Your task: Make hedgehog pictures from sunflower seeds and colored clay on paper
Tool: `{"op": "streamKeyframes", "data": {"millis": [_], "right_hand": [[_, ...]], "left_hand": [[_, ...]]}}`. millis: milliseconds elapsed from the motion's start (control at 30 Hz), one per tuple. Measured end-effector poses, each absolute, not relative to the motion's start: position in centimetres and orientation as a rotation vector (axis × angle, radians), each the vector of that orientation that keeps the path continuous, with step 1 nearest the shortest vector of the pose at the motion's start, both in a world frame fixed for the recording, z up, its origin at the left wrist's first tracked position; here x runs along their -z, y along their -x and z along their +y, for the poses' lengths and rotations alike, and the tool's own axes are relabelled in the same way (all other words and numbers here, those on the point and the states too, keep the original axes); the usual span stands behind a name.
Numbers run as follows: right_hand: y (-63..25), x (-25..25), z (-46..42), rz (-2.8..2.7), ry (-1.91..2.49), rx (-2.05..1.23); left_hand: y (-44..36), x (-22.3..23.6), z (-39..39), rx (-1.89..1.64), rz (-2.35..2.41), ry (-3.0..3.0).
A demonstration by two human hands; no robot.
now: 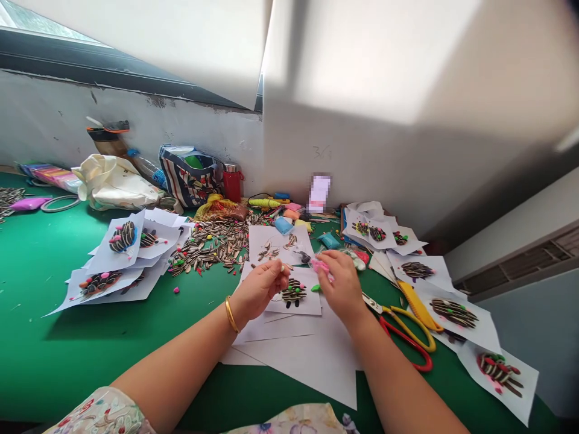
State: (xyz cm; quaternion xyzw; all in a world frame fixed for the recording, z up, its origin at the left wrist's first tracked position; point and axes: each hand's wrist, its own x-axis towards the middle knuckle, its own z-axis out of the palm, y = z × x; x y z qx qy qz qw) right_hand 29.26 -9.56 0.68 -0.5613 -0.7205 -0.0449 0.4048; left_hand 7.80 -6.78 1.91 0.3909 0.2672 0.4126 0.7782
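Observation:
My left hand [265, 288], with a gold bangle at the wrist, is closed in a pinch above the papers. A small pale bit shows at its fingertips, too small to name. My right hand [342, 286] has its fingers closed on pink modelling clay [320, 265], which seems to be in clear plastic. Between and below the hands lies a white card [312, 304] with a hedgehog-like figure [295, 292] of striped sunflower seeds and green and pink clay dots. Behind it is a sheet [257, 236] with loose seeds. A green clay piece [315, 288] sits beside my right hand.
Sunflower seeds [217, 241] are heaped behind my left hand. Seed-picture cards lie in stacks at left [102, 259] and right [420, 271]. Scissors [414, 337] and a yellow utility knife [418, 306] lie right of my right arm. Bags, a red flask [232, 184] and a phone [319, 193] stand along the wall.

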Motion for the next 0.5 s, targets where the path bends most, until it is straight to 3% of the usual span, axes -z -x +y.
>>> {"op": "streamKeyframes", "data": {"millis": [300,500], "right_hand": [[-25.0,-1.3,-11.6,-1.817,1.105,-0.257],[-24.6,-1.4,-11.6,-1.708,1.066,-0.265]], "left_hand": [[-8.7,-1.4,-7.6,-0.836,0.721,-1.237],[-9.0,-1.8,-8.1,-0.864,0.624,-0.983]]}}
